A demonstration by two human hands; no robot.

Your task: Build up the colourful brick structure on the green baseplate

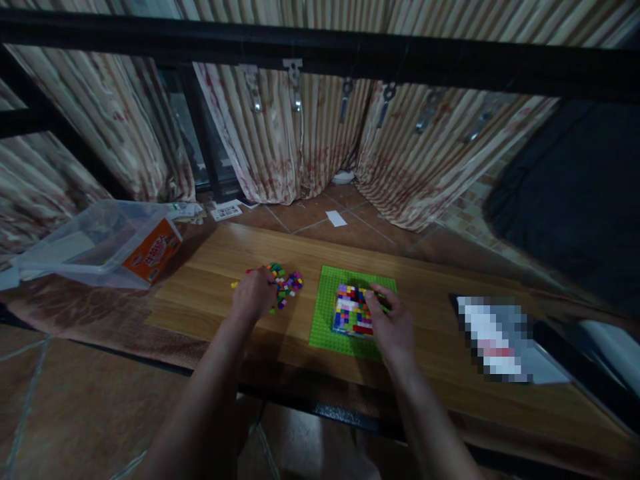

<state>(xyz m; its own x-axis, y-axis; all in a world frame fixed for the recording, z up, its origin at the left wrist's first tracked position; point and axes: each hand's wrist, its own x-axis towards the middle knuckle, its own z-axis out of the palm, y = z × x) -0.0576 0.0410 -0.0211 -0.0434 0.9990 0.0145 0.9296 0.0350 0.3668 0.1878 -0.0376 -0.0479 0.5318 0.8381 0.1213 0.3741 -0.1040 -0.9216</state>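
My left hand reaches into a loose pile of small coloured toy bricks left of centre. Its fingers are bent downward and drawn together; their tips are hidden, so what they pinch cannot be made out. At centre right, a multicoloured block of stacked bricks sits on a green studded baseplate. Over the block's right side lies my right hand, thumb and fingers curved and apart, the thumb at the block's top. The hand covers the block's right edge.
The wooden tabletop carries everything. A clear plastic bin with an orange label stands at the left end. To the right lies a pixelated, blurred-out item beside a dark strip. Behind are a white card on tiles and striped curtains.
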